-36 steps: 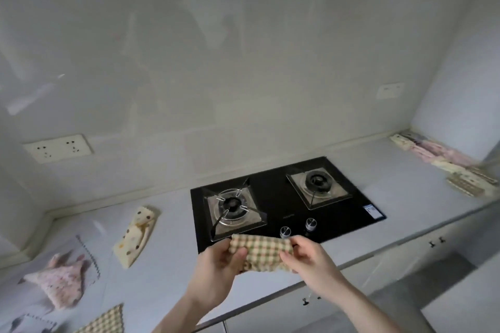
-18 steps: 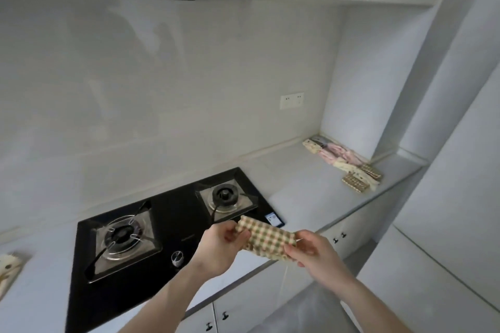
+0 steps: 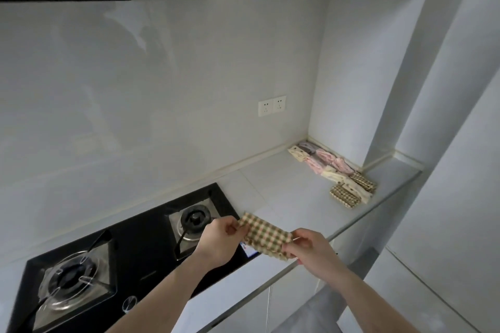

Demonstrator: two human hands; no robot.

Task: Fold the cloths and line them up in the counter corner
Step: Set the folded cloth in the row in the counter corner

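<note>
Low in the centre of the frame, a folded checked cloth (image 3: 263, 235) is held in the air above the desk (image 3: 284, 192) edge; the left hand (image 3: 219, 242) has its grip pinched on the cloth's left end, the right hand (image 3: 311, 250) pinches its right end; a row of folded cloths (image 3: 334, 170) lies in the desk corner at right; the black hob (image 3: 146, 246) sits lower left.

dim, soft daylight | wall (image 3: 162, 89) glare | wide-angle edge distortion
</note>
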